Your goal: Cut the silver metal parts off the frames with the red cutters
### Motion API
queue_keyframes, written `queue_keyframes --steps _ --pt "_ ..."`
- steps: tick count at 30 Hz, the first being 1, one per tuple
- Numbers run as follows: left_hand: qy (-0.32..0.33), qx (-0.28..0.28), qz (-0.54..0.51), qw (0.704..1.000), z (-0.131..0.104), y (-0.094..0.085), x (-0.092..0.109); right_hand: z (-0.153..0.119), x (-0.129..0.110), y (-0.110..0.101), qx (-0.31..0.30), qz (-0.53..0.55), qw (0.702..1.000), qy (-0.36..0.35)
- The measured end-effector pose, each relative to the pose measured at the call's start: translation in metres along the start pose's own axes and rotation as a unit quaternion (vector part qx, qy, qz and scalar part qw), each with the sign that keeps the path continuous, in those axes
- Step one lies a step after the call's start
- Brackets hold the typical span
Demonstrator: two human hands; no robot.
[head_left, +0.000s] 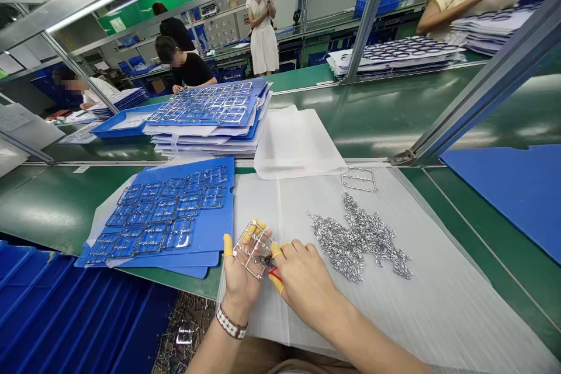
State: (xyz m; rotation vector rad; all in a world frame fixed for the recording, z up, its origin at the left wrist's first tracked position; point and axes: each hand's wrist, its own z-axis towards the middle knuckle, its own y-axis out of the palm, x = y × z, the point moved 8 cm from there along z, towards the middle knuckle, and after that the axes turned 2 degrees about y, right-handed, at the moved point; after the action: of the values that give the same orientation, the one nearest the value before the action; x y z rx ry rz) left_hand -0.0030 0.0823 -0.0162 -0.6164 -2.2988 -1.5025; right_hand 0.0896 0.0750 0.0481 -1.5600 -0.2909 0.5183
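My left hand, palm up with yellow finger covers, holds a small silver wire frame with crossbars between its fingers and thumb. My right hand, also in yellow finger covers, is closed at the frame's lower right edge. A red piece shows under its fingers; what it belongs to is hidden. Right of my hands, a heap of small silver metal pieces lies on a translucent white sheet. A similar frame rests beyond the heap.
Left of my hands, a blue board carries rows of frames. Behind it stands a stack of loaded sheets, beside a blue tray. Blue bins stand at lower left. A metal post slants up at right. Several people work beyond.
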Motion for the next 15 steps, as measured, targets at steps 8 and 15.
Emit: queue_keyframes --steps 8,15 --pt "0.022 0.015 0.040 0.999 -0.0006 -0.0031 -0.0007 -0.0018 -0.0022 0.0029 0.004 -0.012 1.000 -0.005" --pt "0.068 0.018 0.080 0.994 0.0022 -0.0067 0.0010 0.0030 -0.0055 0.0048 -0.011 -0.025 1.000 -0.008"
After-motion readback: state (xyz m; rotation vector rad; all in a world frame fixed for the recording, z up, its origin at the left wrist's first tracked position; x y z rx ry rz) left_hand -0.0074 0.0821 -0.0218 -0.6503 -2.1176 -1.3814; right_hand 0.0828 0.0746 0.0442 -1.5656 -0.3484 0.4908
